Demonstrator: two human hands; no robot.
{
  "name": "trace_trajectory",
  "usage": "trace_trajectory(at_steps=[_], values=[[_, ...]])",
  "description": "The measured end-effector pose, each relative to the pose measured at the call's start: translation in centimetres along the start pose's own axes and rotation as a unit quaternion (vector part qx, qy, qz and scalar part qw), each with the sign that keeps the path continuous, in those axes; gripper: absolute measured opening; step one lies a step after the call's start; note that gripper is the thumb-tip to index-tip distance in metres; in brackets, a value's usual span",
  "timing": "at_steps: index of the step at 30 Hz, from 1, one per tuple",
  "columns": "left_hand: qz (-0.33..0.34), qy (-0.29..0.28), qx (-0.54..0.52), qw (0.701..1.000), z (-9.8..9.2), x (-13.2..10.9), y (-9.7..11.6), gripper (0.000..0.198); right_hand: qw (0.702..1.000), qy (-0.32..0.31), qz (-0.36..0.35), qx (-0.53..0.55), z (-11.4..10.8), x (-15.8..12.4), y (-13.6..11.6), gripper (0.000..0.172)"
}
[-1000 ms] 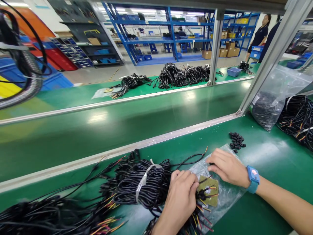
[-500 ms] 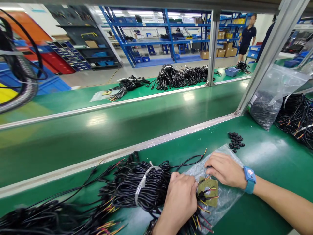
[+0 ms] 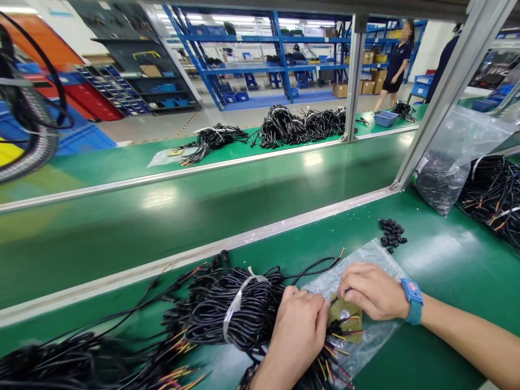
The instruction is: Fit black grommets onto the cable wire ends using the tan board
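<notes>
Two hands low in view. Left hand (image 3: pixel 299 331), fingers curled together, rests on a bundle of black cables (image 3: pixel 244 309) where coloured wire ends (image 3: pixel 331 349) fan out; exact grip hidden under the knuckles. Right hand (image 3: pixel 371 291), wearing a blue wristband (image 3: pixel 412 301), pinches fingertips on a wire over a small olive pad (image 3: pixel 350 322), just right of the left hand. Pad lies on a clear plastic bag (image 3: pixel 374 330) on the green tabletop (image 3: pixel 447 260). Beyond: a cluster of small black parts (image 3: pixel 392 234), a bagged heap (image 3: pixel 441 181), the conveyor belt (image 3: pixel 203 200), more cable bundles (image 3: pixel 284 125), blue shelving (image 3: pixel 260 54).
</notes>
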State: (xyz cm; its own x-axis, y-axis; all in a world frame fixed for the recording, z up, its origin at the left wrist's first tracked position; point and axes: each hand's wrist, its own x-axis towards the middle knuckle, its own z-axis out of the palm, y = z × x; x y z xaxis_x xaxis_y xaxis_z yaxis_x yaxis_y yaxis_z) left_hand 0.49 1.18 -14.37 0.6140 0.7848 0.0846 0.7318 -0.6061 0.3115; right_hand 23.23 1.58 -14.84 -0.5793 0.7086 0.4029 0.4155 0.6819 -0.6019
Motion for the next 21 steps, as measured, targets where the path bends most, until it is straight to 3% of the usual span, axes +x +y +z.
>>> trace_trajectory(at_steps=[15, 21], values=[[0.007, 0.007, -0.096, 0.995, -0.71, -0.06, -0.04, 0.019, 0.999, 0.012, 0.015, -0.034, -0.11, 0.08, 0.13, 0.038], [0.039, 0.007, -0.06, 0.997, -0.66, -0.04, -0.18, 0.022, 0.997, 0.022, 0.042, -0.053, -0.11, -0.04, 0.32, 0.028]])
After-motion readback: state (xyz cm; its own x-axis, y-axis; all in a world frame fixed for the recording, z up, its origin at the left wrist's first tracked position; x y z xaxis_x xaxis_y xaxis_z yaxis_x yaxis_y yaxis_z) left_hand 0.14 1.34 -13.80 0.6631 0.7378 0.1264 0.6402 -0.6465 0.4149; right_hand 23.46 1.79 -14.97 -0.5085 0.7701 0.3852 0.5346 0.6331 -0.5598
